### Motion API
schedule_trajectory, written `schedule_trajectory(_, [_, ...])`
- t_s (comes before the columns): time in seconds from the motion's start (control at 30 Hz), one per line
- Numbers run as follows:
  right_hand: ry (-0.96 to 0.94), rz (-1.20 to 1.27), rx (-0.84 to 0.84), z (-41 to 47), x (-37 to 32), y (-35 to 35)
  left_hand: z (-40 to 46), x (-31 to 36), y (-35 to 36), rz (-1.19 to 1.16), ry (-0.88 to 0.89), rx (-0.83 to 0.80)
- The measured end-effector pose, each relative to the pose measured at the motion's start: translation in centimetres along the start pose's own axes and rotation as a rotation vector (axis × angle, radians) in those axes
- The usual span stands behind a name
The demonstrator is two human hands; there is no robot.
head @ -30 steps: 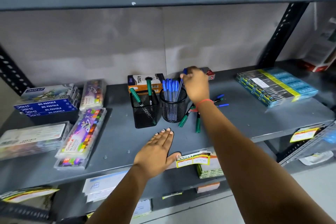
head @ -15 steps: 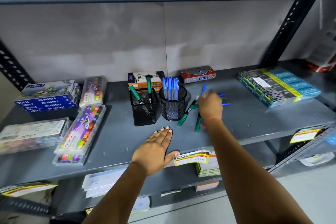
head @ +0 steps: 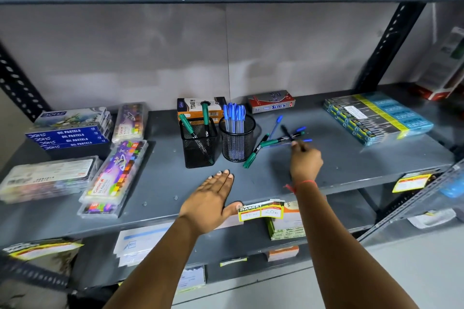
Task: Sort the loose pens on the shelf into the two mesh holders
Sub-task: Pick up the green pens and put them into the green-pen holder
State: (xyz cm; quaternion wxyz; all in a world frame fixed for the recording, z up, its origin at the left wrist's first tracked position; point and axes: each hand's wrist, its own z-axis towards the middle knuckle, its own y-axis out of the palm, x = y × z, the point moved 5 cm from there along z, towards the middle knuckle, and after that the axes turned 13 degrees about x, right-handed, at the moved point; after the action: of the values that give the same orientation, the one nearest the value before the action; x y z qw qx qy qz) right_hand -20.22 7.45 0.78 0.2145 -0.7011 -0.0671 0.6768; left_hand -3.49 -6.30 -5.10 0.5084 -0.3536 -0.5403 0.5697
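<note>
Shelf (head: 351, 158), grey metal, mid-level. Two mesh holders side by side near the middle: square holder (head: 199, 144) on the left with two green pens leaning in it; round holder (head: 237, 140) touching or just beside it, packed with blue pens.

Loose pens (head: 278, 142) lie in a crossed heap just right of the round holder. I count roughly two or three green-capped and three or four blue; the overlap hides the exact number. One green pen (head: 252, 157) lies apart from the heap, its tip close to the round holder's base.

Right hand (head: 306, 162) is at the near edge of the heap, fingers pinched down at a dark-barrelled pen (head: 286, 130). Blur hides whether it is gripped or only touched; I cannot tell. Left hand (head: 213, 198) lies flat and released on the shelf's front edge, holding nothing, thumb over the lip by the price tag (head: 261, 211).

Judgement: sort is under way, colours split by holder, a handful left.

Risks from here:
- Pens are crossed. Lifting one from under another could flick its neighbours and roll them toward the front edge.
- Dark barrels look alike; only caps show colour. A grab by the barrel could send a pen to the wrong holder.
- Round holder is crowded. A pen pushed in at a slant may catch on the caps or tip the holder against the square one.
- Square holder's pens lean; a knock could tilt them out.
</note>
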Motion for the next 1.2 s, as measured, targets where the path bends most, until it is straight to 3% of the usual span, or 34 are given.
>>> schedule_trajectory(0.13, [-0.051, 0.300, 0.052, -0.1, -3.7, 0.0, -1.1, -1.1, -0.3, 0.015, -0.014, -0.015])
schedule_trajectory(0.3, [-0.203, 0.410, -0.242, -3.1, -8.7, 3.5, -2.8, -3.4, -1.0, 0.040, -0.083, -0.011])
schedule_trajectory(0.77, [-0.785, -0.173, -0.372, -9.6, -15.3, 10.4, -3.3, -4.0, -1.2, 0.043, -0.106, 0.027])
schedule_trajectory(0.9, [-0.773, -0.274, -0.454, -9.6, -14.4, 12.4, -3.3, -4.0, -1.3, 0.053, -0.101, 0.039])
schedule_trajectory(1.0, [-0.719, -0.220, -0.453, -9.0, -13.4, 12.4, -3.2, -3.9, -1.1, 0.036, -0.093, 0.041])
schedule_trajectory(1.2, [-0.487, 0.098, -0.172, -5.0, -10.7, 9.1, -2.1, -1.9, -1.0, 0.006, -0.067, 0.016])
